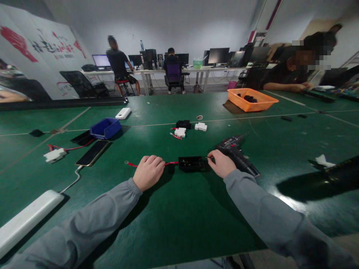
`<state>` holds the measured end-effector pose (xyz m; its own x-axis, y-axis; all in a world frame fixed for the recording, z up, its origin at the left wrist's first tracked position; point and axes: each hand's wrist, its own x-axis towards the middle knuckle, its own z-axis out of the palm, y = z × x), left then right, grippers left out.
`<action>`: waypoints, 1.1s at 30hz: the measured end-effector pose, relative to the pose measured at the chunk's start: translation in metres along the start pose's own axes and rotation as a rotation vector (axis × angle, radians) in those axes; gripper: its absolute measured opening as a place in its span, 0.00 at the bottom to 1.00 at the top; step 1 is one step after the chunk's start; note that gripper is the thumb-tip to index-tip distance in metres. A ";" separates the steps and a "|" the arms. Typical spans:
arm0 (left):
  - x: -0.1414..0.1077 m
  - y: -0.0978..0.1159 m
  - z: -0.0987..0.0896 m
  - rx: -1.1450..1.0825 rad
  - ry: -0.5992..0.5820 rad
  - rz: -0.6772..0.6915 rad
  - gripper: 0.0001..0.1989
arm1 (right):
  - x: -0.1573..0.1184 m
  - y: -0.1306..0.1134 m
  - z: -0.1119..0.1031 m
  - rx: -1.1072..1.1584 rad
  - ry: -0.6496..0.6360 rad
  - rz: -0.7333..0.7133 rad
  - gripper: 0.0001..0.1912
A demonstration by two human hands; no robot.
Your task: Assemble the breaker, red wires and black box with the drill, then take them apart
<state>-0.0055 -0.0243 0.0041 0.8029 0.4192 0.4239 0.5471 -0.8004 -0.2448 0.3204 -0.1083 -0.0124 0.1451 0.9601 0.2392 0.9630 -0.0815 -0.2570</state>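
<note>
A small black open-topped housing (pixel 191 164) lies on the green table in front of me, with metal parts inside. From its left end runs a red wire (pixel 171 163) that ends in a ring terminal (pixel 126 162). My left hand (pixel 149 172) is closed over this wire, left of the housing. At the housing's right end my right hand (pixel 221 163) pinches with thumb and forefinger; a thin dark piece shows at the fingertips, too small to name. Just beyond that hand lies a black power screwdriver (pixel 234 149), its bit pointing away to the right.
Further back lie white connector blocks (pixel 180 132) and an orange basket (pixel 252 101) with black parts. To the left are a blue bin (pixel 106 128), a phone (pixel 93 153), a white power strip (pixel 30 216) and a wired white block (pixel 55 155). A co-worker (pixel 297 71) sits at far right.
</note>
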 end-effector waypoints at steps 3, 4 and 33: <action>0.000 0.000 0.000 0.003 -0.003 -0.003 0.08 | 0.000 -0.001 -0.001 -0.037 -0.008 0.002 0.05; 0.000 0.000 0.000 0.004 -0.003 -0.003 0.08 | 0.000 -0.001 -0.002 -0.047 -0.011 0.001 0.05; 0.001 0.000 -0.001 -0.027 0.015 -0.001 0.08 | -0.001 -0.002 -0.002 -0.018 -0.002 0.001 0.04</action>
<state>-0.0051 -0.0246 0.0055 0.7986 0.4136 0.4373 0.5411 -0.8115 -0.2206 0.3184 -0.1099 -0.0102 0.1454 0.9606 0.2367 0.9668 -0.0872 -0.2400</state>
